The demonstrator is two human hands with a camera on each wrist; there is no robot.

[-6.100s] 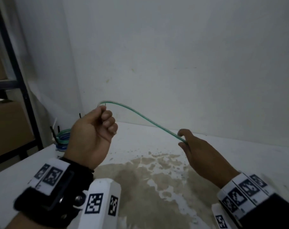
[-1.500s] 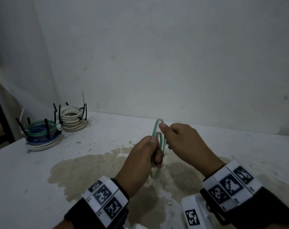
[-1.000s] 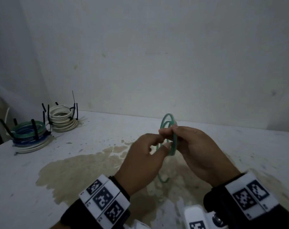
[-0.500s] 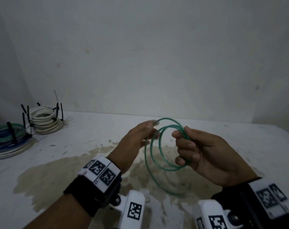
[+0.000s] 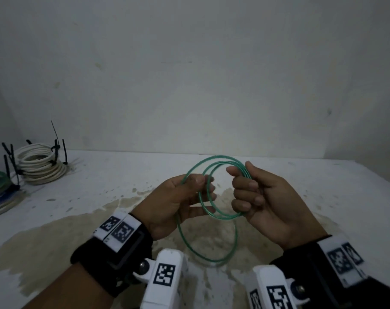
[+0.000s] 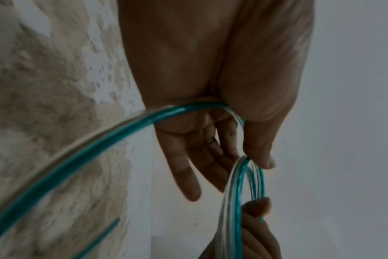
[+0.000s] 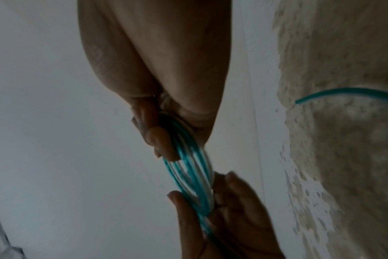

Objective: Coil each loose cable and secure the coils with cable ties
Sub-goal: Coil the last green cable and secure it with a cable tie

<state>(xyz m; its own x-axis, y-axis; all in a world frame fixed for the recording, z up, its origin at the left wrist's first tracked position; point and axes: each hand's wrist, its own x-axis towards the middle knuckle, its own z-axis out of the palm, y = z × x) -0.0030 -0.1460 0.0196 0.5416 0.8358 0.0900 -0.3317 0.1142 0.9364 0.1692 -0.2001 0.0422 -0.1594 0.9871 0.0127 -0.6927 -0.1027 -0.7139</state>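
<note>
Head view looks down, forward over table (image 5: 100,186); wrist views close, blurred, seemingly sharing its stain.

I think I am looking at a plain work room, maybe a store room. I see a bare white wall (image 5: 189,74) and a white table (image 5: 100,186) with a big brown stain (image 5: 56,237). Tied-up coils of cable (image 5: 40,166) sit in the far left corner

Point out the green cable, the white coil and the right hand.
green cable (image 5: 218,260): head view, bottom of the hanging loop.
white coil (image 5: 41,168): head view, stacked turns.
right hand (image 5: 272,204): head view, back of the hand.
</note>
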